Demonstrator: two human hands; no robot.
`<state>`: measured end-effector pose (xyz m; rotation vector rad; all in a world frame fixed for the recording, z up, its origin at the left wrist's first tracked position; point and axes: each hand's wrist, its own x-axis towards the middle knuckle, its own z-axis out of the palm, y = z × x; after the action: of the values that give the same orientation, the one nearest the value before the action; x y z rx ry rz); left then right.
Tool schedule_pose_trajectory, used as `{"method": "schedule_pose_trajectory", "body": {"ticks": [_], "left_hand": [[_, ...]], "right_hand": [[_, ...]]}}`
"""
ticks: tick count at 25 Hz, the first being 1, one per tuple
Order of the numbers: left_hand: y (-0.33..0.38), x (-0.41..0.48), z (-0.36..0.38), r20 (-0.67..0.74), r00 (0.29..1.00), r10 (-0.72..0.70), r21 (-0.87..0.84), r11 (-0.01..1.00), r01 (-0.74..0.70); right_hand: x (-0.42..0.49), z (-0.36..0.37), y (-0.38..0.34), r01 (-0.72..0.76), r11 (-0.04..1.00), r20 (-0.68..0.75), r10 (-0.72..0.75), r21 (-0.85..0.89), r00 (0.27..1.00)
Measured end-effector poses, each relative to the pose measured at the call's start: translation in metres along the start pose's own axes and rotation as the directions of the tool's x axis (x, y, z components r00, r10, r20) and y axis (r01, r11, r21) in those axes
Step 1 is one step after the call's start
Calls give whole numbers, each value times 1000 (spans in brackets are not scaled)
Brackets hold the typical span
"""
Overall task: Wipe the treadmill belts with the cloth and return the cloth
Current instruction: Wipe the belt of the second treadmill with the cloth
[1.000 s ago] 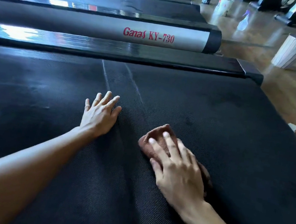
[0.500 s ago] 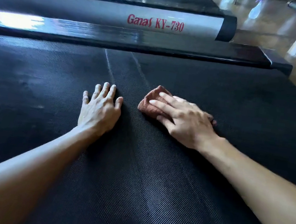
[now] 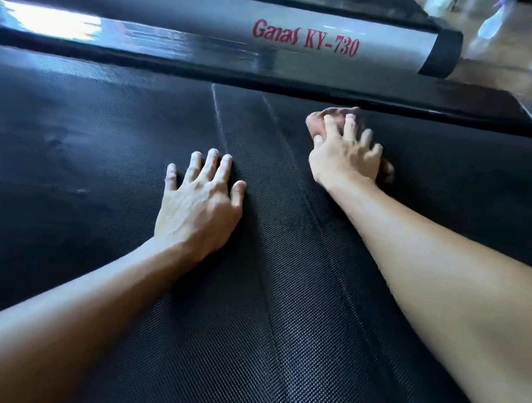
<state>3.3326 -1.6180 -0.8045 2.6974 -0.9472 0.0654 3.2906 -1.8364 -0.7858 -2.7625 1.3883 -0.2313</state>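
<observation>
Black treadmill belt (image 3: 94, 141): near its far side rail (image 3: 276, 77) the right hand (image 3: 345, 154), grip spread wide, presses the brown cloth (image 3: 311, 126); left hand (image 3: 200, 205) lies flat, holding nothing. Unpinched, the cloth may bunch or slip free

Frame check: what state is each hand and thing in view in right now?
treadmill belt: bears both hands; a pale streak crosses it.
left hand: flat on the treadmill belt, fingers straight, holding nothing.
right hand: fingers spread, pressing on the cloth.
cloth: bunched under the right hand, close to the side rail.
</observation>
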Motion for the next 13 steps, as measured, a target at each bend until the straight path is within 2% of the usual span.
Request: {"method": "schedule_pose_trajectory", "body": {"ticks": [1,2,4,5,6,8,9,10,12,13], "left_hand": [[1,0,0,-6,1000,3,-3,1000,-3],[1,-1,0,-11,1000,2,-1,1000,-2],[0,0,-1,-12,1000,-1,3,1000,1],[1,0,-2,-5,1000,1,9,1000,-1],[0,0,-2,-2,1000,3,18,1000,-3],[0,-1,-1,-10,1000,1,33,999,-1],[1,0,0,-6,1000,5,34,999,-5],[2,-1,2,-17,1000,4,41,999,-4],[1,-2,0,-24,1000,4,57,998,-3],[0,0,0,-21,1000,8,52,999,-7]], "right_hand": [[8,1,-17,28,1000,12,-28,-13,1000],[13,1,-30,182,983,4,-182,-4,983],[21,-3,-40,537,842,23,-539,55,842],[30,-4,-38,597,799,18,-600,70,800],[39,-1,-38,547,834,9,-549,74,836],[53,7,-48,211,974,2,-212,80,977],[58,7,-56,112,990,29,-114,86,993],[60,5,-61,149,985,37,-152,83,988],[57,-2,-56,416,905,50,-421,91,905],[58,-8,-48,484,868,46,-491,114,870]]}}
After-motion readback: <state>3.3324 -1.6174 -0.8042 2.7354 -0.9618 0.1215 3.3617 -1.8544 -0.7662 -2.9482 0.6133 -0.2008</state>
